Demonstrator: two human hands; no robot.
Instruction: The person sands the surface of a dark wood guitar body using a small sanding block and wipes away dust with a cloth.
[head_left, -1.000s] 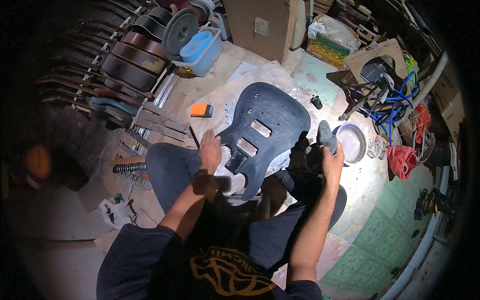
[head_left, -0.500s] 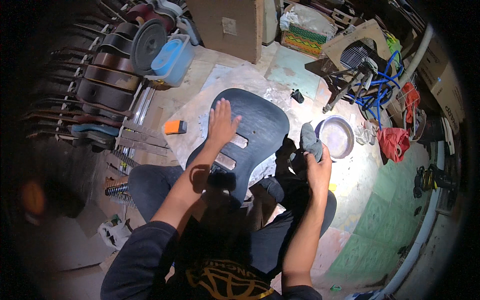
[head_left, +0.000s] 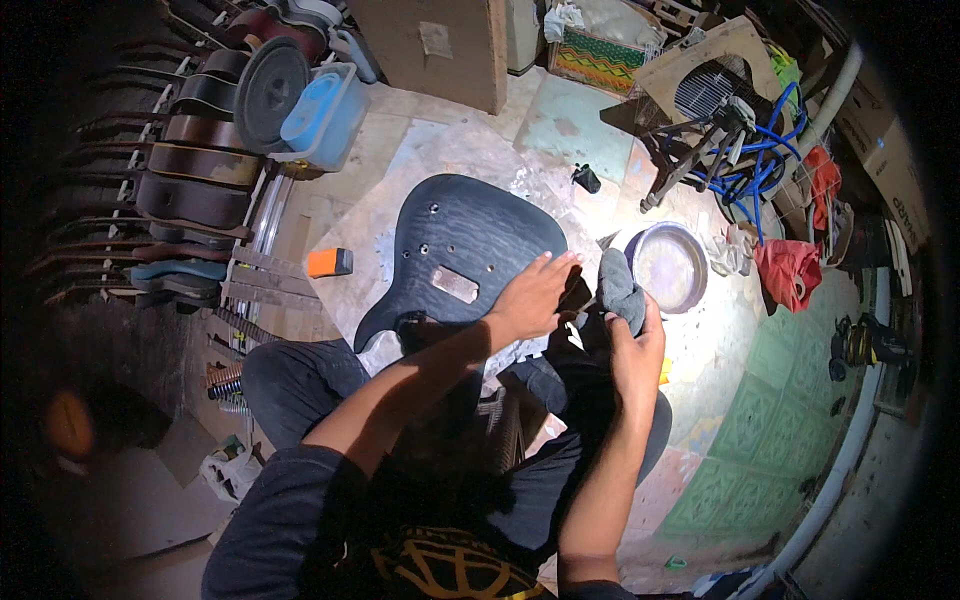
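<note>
A black guitar body (head_left: 470, 230) with a faint grain, cut-out cavities and small holes lies on a pale, stained sheet (head_left: 362, 215). My left hand (head_left: 532, 295) rests on its right part with fingers stretched out, the forearm crossing the lower part of the body. My right hand (head_left: 635, 340) grips a dark grey, crumpled piece, perhaps sandpaper or cloth (head_left: 620, 285), just right of the body. A round metal pan (head_left: 698, 268) sits beside that hand. An orange-and-black block (head_left: 327, 263) lies left of the body, and a small black object (head_left: 586, 178) lies beyond it.
Racked guitars (head_left: 200, 185) line the left, with blue plastic tubs (head_left: 312, 118). A brown board (head_left: 430, 50) stands at the back beside a patterned box (head_left: 590, 55). Blue hoses (head_left: 750, 195), a stand and a red bag (head_left: 788, 275) crowd the right.
My left hand has moved from the left edge across the middle of the guitar body to its right part. My right hand still grips the grey piece, slightly farther left in the picture.
</note>
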